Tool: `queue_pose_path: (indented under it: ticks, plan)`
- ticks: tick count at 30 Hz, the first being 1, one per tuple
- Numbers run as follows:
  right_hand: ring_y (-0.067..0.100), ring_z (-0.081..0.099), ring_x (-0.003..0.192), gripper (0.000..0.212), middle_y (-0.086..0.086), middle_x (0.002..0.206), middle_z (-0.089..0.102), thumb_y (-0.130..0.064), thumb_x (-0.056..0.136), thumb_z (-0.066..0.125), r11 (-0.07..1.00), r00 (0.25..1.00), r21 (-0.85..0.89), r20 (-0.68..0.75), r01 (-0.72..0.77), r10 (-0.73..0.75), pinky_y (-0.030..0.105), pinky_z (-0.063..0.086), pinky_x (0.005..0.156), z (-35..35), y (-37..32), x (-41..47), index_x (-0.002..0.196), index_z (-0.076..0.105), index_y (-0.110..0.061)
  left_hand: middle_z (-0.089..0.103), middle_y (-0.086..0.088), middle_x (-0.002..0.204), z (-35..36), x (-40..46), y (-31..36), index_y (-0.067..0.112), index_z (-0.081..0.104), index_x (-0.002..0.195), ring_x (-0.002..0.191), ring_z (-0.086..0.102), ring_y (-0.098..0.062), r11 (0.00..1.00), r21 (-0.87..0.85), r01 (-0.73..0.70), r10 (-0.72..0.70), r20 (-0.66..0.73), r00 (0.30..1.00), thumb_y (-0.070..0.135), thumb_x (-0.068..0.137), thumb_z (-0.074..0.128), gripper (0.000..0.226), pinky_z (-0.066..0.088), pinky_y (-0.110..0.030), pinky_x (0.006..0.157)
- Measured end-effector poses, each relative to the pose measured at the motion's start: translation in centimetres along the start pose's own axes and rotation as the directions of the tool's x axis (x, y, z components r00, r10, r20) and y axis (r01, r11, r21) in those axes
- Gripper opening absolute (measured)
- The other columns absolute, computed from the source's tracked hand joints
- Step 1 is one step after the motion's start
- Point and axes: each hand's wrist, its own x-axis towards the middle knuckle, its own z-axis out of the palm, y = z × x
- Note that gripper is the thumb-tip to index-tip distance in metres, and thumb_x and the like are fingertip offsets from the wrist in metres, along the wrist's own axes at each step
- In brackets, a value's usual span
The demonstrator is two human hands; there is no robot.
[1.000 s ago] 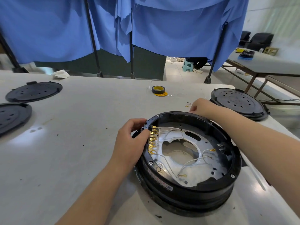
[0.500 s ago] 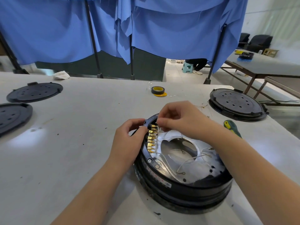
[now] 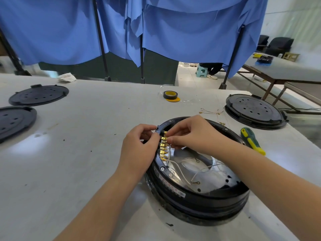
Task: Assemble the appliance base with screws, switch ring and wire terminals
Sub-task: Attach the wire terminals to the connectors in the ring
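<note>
A round black appliance base (image 3: 199, 200) lies open side up on the white table, showing a silver plate and white wires (image 3: 180, 171) inside. A column of gold terminals (image 3: 163, 148) runs along its left inner rim. My left hand (image 3: 139, 150) grips the left rim of the base beside the terminals. My right hand (image 3: 192, 134) reaches over the rim and pinches a wire terminal at the top of the gold column. The pinched piece is mostly hidden by my fingertips.
A green and yellow screwdriver (image 3: 251, 140) lies right of the base. Loose wires with terminals (image 3: 212, 112) lie behind it. A tape roll (image 3: 170, 95) sits further back. Black round covers lie at far right (image 3: 254, 110) and at left (image 3: 39, 94), (image 3: 15, 120).
My right hand came from the loose wires behind the base over to the gold terminal column, then settled lower onto it. My left hand stayed on the rim.
</note>
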Motion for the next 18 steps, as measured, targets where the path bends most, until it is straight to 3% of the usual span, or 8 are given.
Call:
queue_pose_path:
  ticks: [6,11,18]
  plan:
    - [0.011,0.070,0.062,0.003,0.005,0.070,0.074,-0.011,0.080,0.075,0.995,0.998,0.075,0.005,-0.064,0.064,0.016,0.056,0.061,0.16,-0.34,-0.10,0.080,0.076,-0.014,0.068,0.008,0.078,-0.01,-0.01,-0.05,0.025,0.070,0.092,0.072,0.063,0.002,1.000,-0.014,0.001,-0.001,0.002,1.000,0.013,0.084,0.065,0.015,0.047,-0.008,0.060]
    - [0.017,0.071,0.066,0.005,0.008,0.070,0.074,-0.010,0.080,0.075,0.991,0.996,0.102,0.002,-0.089,0.089,0.025,0.060,0.068,0.26,-0.22,-0.11,0.076,0.075,-0.014,0.068,0.008,0.077,-0.04,0.01,-0.07,0.026,0.070,0.091,0.070,0.063,0.001,1.000,-0.005,0.009,-0.009,-0.001,1.000,0.014,0.084,0.065,0.015,0.048,-0.010,0.060]
    - [0.008,0.066,0.056,0.003,0.005,0.068,0.074,-0.014,0.081,0.075,0.994,0.997,0.080,-0.012,-0.079,0.080,0.013,0.052,0.056,0.59,-0.31,-0.18,0.078,0.076,-0.013,0.068,0.009,0.074,0.02,-0.14,0.00,0.027,0.069,0.092,0.069,0.063,-0.001,1.000,-0.002,0.020,-0.020,-0.003,1.000,0.015,0.084,0.064,0.015,0.051,-0.024,0.065]
